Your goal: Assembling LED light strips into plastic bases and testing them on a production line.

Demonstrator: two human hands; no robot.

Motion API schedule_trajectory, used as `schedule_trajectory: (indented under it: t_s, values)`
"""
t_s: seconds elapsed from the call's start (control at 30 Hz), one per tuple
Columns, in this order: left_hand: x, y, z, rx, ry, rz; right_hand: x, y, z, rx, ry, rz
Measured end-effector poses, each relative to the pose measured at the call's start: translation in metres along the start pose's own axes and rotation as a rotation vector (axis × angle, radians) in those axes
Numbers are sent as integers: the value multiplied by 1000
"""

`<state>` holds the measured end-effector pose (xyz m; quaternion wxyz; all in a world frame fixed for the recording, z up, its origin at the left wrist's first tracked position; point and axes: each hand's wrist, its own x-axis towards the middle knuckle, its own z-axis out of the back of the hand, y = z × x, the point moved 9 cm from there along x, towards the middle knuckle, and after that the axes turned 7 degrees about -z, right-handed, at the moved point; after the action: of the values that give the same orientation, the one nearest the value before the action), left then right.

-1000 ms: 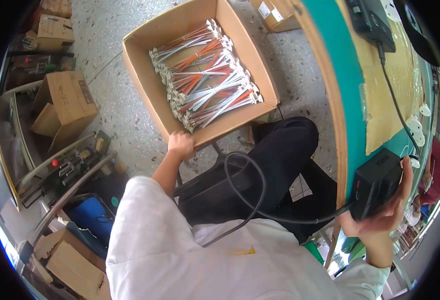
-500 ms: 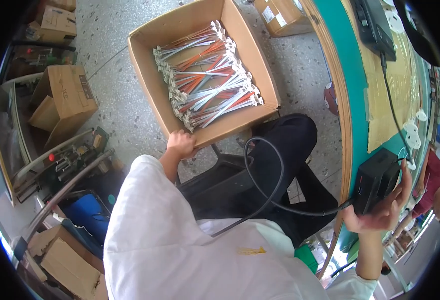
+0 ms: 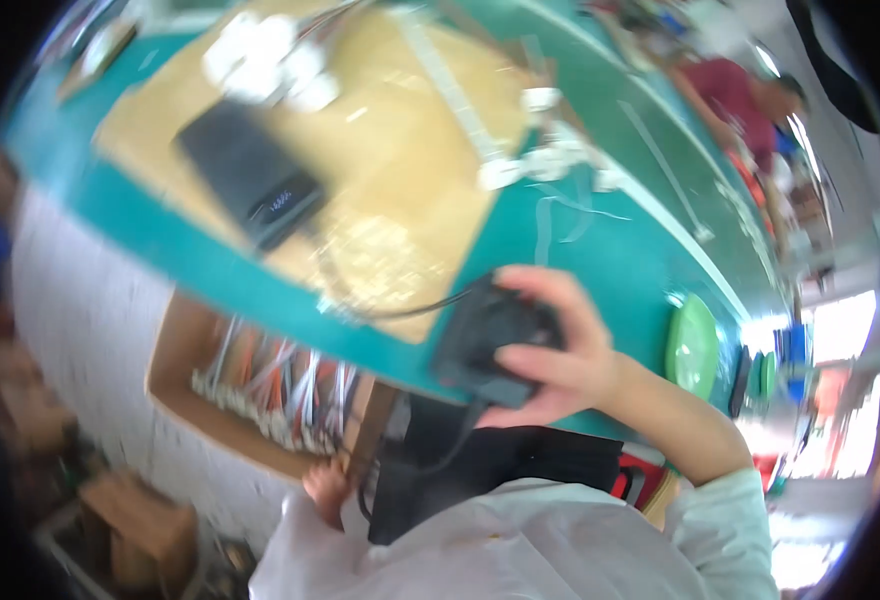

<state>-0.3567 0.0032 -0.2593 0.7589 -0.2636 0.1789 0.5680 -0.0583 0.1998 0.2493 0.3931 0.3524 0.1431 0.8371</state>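
Observation:
My right hand (image 3: 575,350) grips a black box-shaped device (image 3: 500,335) over the near edge of the green table (image 3: 610,270), fingers on top and thumb across its side. One cable runs from it toward a dark rectangular device (image 3: 250,170), and a thicker one hangs down toward my lap. Lower left, my left hand (image 3: 327,482) is closed on the rim of an open cardboard box (image 3: 177,345). Bundles of white and orange wires (image 3: 305,385) with white ends lie inside the box. Motion blurs much of the picture.
Brown cardboard (image 3: 400,150) covers part of the table, with white plastic pieces (image 3: 270,60) on it. More white connectors (image 3: 560,160) lie farther right. A green basin (image 3: 693,345) stands at the right. Beyond the table is another person (image 3: 735,105) in dark red.
The view has swung right onto the tabletop. My right hand, earlier spread beside the black device, now wraps round it. My left hand stays on the box rim.

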Motion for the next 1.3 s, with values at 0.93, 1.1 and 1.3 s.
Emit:
schedule_trajectory:
  t_s: [0.93,1.1,1.3]
  values:
    - [118,-37,53,97,-508,-383,-18,16,16,-46,-88,53]
    - [116,-28,63,79,-566,-362,-18,16,14,-53,-101,59]
    - [109,-19,70,55,-627,-332,-19,14,16,-48,-89,25]
